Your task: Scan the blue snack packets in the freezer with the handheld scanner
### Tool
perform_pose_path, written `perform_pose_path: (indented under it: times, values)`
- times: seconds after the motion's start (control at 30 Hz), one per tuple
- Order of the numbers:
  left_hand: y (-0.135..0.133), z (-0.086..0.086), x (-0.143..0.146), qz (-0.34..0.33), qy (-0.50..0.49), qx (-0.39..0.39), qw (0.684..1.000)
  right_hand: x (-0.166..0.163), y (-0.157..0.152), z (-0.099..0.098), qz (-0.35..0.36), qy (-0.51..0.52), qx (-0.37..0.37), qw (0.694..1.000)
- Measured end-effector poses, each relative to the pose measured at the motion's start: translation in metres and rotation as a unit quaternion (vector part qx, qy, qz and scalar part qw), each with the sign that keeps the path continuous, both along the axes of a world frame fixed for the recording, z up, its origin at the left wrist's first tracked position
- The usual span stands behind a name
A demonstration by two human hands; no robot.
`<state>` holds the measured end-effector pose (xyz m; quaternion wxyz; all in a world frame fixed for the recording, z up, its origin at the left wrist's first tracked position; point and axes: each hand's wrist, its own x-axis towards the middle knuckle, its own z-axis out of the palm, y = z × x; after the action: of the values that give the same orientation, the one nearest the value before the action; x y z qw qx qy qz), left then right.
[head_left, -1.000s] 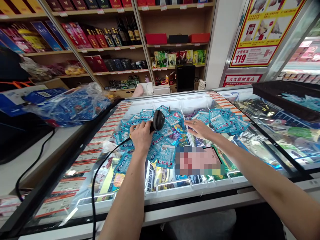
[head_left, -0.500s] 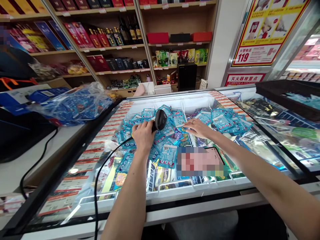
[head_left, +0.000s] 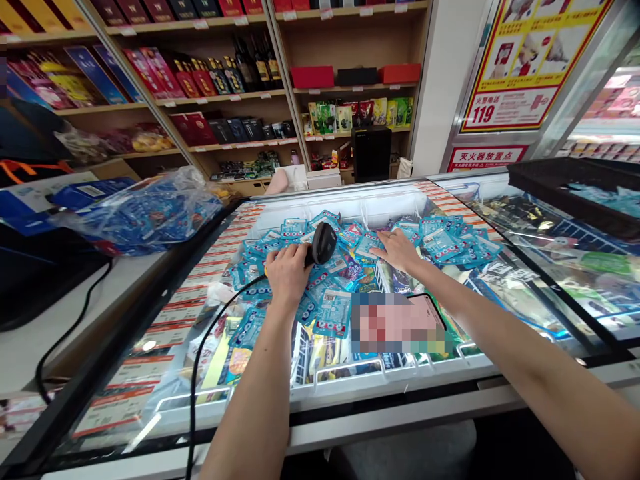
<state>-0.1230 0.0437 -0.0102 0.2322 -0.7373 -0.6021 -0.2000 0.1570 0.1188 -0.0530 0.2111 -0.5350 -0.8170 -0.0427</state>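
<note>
My left hand (head_left: pixel 287 270) is closed around the handle of a black barcode scanner (head_left: pixel 324 244), whose rounded head tilts up to the right above the pile. A black cable runs from it toward the front. My right hand (head_left: pixel 397 249) has its thumb and fingertips at the right edge of a small blue packet (head_left: pixel 367 246), seemingly gripping it; the far side of the grip is hidden. Many similar blue packets lie beneath and around both hands on the chest freezer's glass. One packet (head_left: pixel 334 312) with its barcode facing up lies in front of the scanner.
A smartphone (head_left: pixel 426 312), partly blurred out, lies nearer me. Another heap of blue packets (head_left: pixel 445 241) is right of my right hand. A clear plastic bag (head_left: pixel 165 207) of packets stands at left, a black tray (head_left: pixel 565 193) at far right. Shelves (head_left: pixel 240 97) line the back.
My right hand has shifted slightly at the packets, and the blue packet at its fingertips now sits farther right and at a different angle. My left hand keeps the scanner nearly still.
</note>
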Motion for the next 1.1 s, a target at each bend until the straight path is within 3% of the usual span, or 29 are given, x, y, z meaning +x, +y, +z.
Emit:
perform_pose_path:
  times: [0.1,0.23,0.3,0.43,0.5,0.57,1.1]
  values:
    - [0.000,0.001,0.001,-0.009,0.001,-0.006,1.000,0.005,0.004,0.003,-0.025,0.063,-0.023,0.997]
    - [0.000,0.001,0.002,-0.018,0.006,-0.011,1.000,0.020,0.005,0.002,-0.049,0.233,-0.043,0.970]
    - [0.000,0.001,0.004,-0.028,0.015,-0.015,0.999,0.029,0.004,-0.002,-0.039,0.330,-0.082,0.940]
    - [0.000,0.001,0.009,-0.053,0.038,-0.030,0.997,0.041,-0.002,-0.011,0.017,0.527,-0.126,0.840]
    - [0.000,0.001,0.013,-0.063,0.045,-0.040,0.996,0.043,-0.005,-0.014,0.042,0.583,-0.126,0.802]
    - [0.000,0.001,0.016,-0.073,0.046,-0.049,0.995,0.043,-0.007,-0.015,0.059,0.607,-0.130,0.781]
    - [0.000,-0.003,0.034,-0.152,0.057,-0.079,0.984,0.042,-0.009,-0.009,0.052,0.591,-0.163,0.788]
